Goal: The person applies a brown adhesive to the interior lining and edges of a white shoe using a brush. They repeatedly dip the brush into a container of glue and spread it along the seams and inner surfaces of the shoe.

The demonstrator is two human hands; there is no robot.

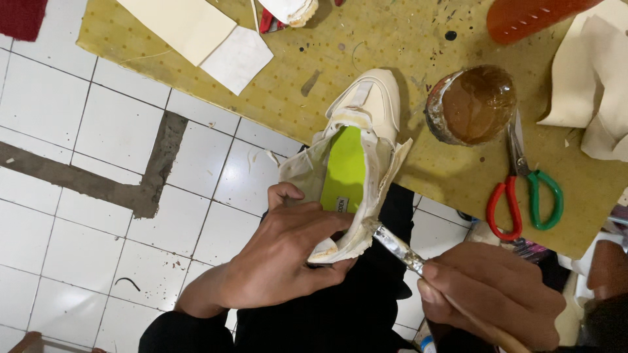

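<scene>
My left hand (288, 252) grips the heel end of a cream shoe upper (366, 111) turned bottom up, with a lime-green insole (345, 167) showing inside it. The shoe's toe rests on the edge of the yellow work board (327, 59). My right hand (487, 301) holds a glue brush (400, 246) by its handle. The brush tip touches the folded edge of the upper near the heel. An open tin of brown glue (472, 104) stands just right of the shoe.
Scissors (523, 186) with one red and one green handle lie right of the tin. Cream material pieces (592, 82) sit at the far right, pale sheets (196, 33) at the top left, an orange sole (530, 18) at the top. White tiled floor (78, 163) lies to the left.
</scene>
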